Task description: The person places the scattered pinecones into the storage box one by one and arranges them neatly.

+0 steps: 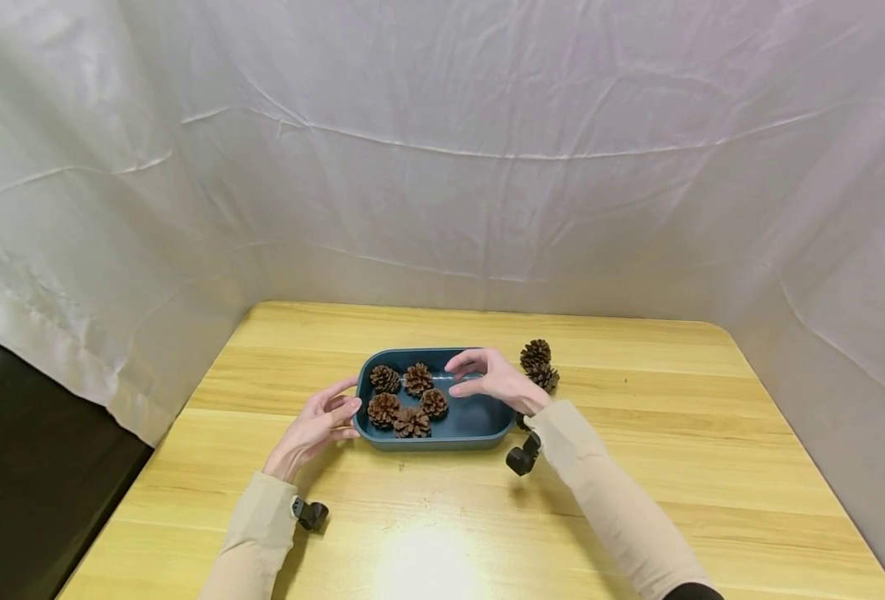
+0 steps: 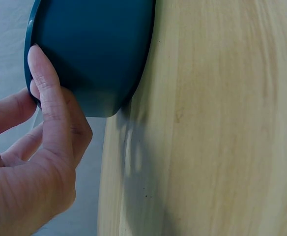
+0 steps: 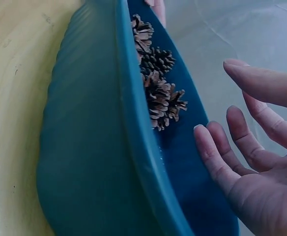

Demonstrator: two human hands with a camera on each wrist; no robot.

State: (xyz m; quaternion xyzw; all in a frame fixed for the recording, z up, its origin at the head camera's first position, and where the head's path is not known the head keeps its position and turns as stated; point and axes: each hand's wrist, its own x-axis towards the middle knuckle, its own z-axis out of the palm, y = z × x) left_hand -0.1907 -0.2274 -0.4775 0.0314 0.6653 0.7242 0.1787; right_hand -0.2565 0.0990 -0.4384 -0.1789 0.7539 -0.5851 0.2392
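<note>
A dark blue oblong tray (image 1: 480, 421) lies on the wooden table with several brown pine cones (image 1: 412, 422) gathered in its left half. At the tray's left end, my left hand (image 1: 326, 425) holds the rim between thumb and fingers; the left wrist view shows the hand (image 2: 50, 132) against the tray's end wall (image 2: 99, 73). Over the tray's right half hovers my right hand (image 1: 495, 379), fingers spread and loosely bent, holding nothing. In the right wrist view, the hand (image 3: 261, 152) is beside the far rim, apart from the pine cones (image 3: 158, 93).
Just right of the tray, behind the right hand and wrist, lie more pine cones (image 1: 537, 357), one partly hidden by the sleeve. A pale cloth (image 1: 487, 208) hangs around the wooden table (image 1: 682, 467). A black surface (image 1: 30, 450) is at the left.
</note>
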